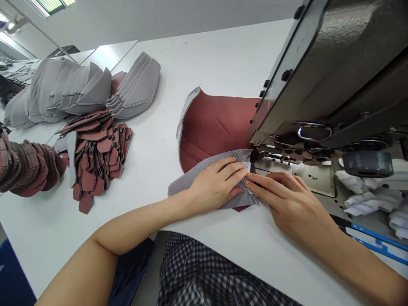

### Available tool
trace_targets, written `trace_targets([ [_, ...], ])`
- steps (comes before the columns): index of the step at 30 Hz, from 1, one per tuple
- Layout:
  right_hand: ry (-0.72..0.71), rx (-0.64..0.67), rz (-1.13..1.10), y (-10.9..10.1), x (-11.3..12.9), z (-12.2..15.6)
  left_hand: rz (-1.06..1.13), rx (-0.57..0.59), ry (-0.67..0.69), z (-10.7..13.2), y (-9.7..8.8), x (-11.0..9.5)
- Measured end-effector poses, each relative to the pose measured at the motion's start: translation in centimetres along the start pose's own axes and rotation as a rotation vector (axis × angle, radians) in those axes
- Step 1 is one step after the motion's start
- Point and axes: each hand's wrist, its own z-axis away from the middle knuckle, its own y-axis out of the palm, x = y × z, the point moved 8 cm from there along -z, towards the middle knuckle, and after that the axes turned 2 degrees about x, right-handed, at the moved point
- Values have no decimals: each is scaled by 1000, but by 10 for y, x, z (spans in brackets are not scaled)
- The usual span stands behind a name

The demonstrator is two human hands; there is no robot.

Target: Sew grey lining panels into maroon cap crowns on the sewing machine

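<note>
My left hand [219, 180] lies on a grey mesh fabric panel [185, 183], fingers stretched flat and pointing toward the sewing machine. Under its fingertips is a small white label [247, 166] at the panel's right end. My right hand [287, 197] is closed, its fingertips pressed together on the label's lower edge; its thumb is hidden. Beneath the mesh, a curved dark red piece with a grey edge [219, 123] spreads out behind my hands. The presser foot area of the sewing machine [270, 153] is just beyond my fingertips, at the panel's edge.
The machine's dark head [347, 72] overhangs the right side. White label strips [372, 195] lie beneath it, near a blue-edged piece [379, 240]. On the white table [204, 63], stacked grey padded pieces [63, 87], red cut pieces [98, 157] and rounded red pieces [32, 168] sit leftward.
</note>
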Motion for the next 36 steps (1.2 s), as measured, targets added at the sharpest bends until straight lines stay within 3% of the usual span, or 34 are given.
trace_targets([
  [6,28,-10,59,-2,2,-3,1,-26,12,-1,-3,2],
  [16,80,-40,173,-4,-17,-6,5,-49,75,-34,5,16],
  [29,117,-50,193,-2,-16,-9,30,-77,204,-33,-4,26],
  [33,118,-80,111,-3,-16,-7,6,-72,222,-30,-4,23],
  [36,217,-115,-94,-7,-25,-3,-16,-114,248,-28,-10,18],
])
